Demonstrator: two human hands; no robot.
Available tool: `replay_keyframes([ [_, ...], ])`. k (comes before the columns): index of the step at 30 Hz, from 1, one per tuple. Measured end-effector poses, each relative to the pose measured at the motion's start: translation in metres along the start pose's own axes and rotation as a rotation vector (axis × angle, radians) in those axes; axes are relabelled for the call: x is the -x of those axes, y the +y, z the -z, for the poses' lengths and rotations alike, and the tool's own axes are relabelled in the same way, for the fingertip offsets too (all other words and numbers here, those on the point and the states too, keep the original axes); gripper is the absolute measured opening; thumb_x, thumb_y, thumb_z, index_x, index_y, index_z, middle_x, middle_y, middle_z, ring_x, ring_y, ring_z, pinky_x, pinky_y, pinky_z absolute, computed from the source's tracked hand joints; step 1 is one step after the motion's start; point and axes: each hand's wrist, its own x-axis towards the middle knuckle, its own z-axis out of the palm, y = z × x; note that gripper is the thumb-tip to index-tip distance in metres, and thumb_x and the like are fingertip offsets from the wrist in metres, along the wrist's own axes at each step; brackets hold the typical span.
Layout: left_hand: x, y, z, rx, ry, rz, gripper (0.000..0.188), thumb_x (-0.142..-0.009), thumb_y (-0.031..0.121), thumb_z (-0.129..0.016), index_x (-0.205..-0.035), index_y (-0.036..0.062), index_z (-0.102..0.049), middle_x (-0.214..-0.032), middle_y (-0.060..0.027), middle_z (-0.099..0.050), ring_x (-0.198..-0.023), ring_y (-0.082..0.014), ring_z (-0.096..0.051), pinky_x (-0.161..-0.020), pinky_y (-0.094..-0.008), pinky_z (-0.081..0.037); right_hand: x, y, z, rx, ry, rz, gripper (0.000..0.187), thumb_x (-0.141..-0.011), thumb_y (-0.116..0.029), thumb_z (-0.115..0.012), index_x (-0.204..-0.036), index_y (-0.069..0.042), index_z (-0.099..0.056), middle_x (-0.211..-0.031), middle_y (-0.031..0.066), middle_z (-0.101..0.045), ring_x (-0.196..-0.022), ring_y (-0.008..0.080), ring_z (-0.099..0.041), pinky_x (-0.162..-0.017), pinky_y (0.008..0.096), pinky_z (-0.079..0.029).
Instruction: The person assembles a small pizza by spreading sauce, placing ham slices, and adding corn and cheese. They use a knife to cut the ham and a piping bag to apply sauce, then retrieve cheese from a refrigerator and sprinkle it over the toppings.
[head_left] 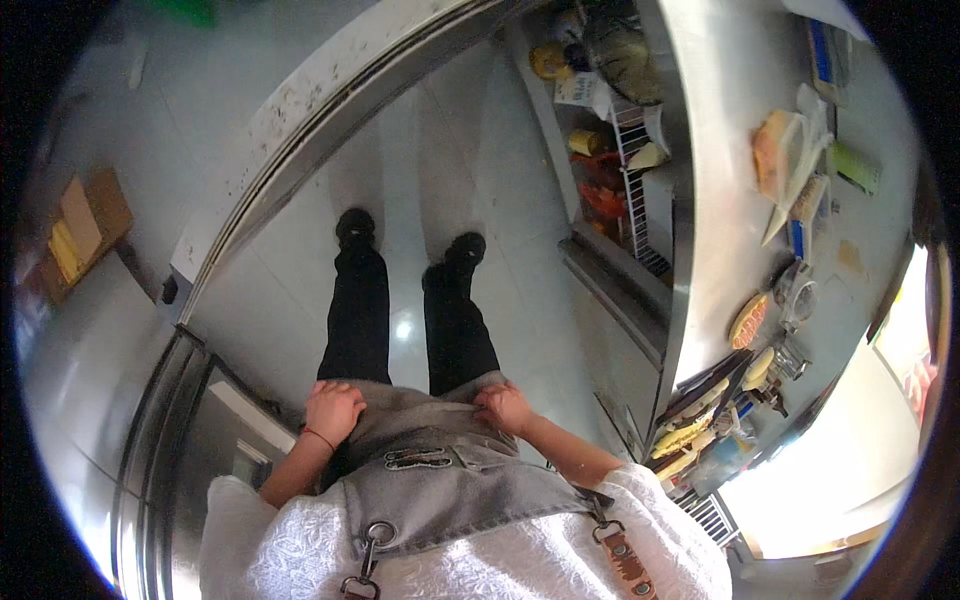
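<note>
The grey apron [400, 430] hangs down my front over black trousers. My left hand [335, 410], with a thin band at the wrist, has its fingers curled on the apron's left edge. On the other side my right hand [503, 408] is closed on the apron too, its fingertips bunched against the cloth. Both hands rest at about thigh height, well apart. No other thing shows in either hand.
To the right stands an open under-counter fridge [645, 180] with wire shelves and packed food. Its counter bears a bag with orange filling [775, 150], a green block [855, 167] and several utensils. An open door [290, 110] curves across the upper left. A cardboard box [105, 205] sits far left.
</note>
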Motion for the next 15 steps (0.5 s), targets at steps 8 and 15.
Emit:
replay_keyframes([
  [8, 0.029, 0.009, 0.037, 0.402, -0.604, 0.013, 0.025, -0.085, 0.037, -0.066, -0.094, 0.0140, -0.070, -0.093, -0.0107, -0.068, -0.091, -0.0322, -0.065, -0.082, -0.0448, -0.050, 0.066, -0.023, 0.066, -0.608, -0.294, 0.053, 0.018, -0.084, -0.021, -0.064, -0.089, -0.005, -0.060, -0.077, 0.0100, -0.062, -0.073, 0.0221, -0.059, -0.064, 0.0387, -0.046],
  [15, -0.009, 0.068, 0.050, -0.318, -0.077, -0.235, 0.018, -0.083, 0.027, -0.063, -0.099, 0.0187, -0.065, -0.097, -0.0040, -0.062, -0.092, -0.0222, -0.061, -0.083, -0.0365, -0.044, -0.033, 0.063, 0.121, -0.840, -0.490, 0.375, 0.013, -0.087, -0.015, -0.064, -0.096, -0.005, -0.062, -0.081, 0.0040, -0.063, -0.076, 0.0130, -0.058, -0.066, 0.0314, -0.051],
])
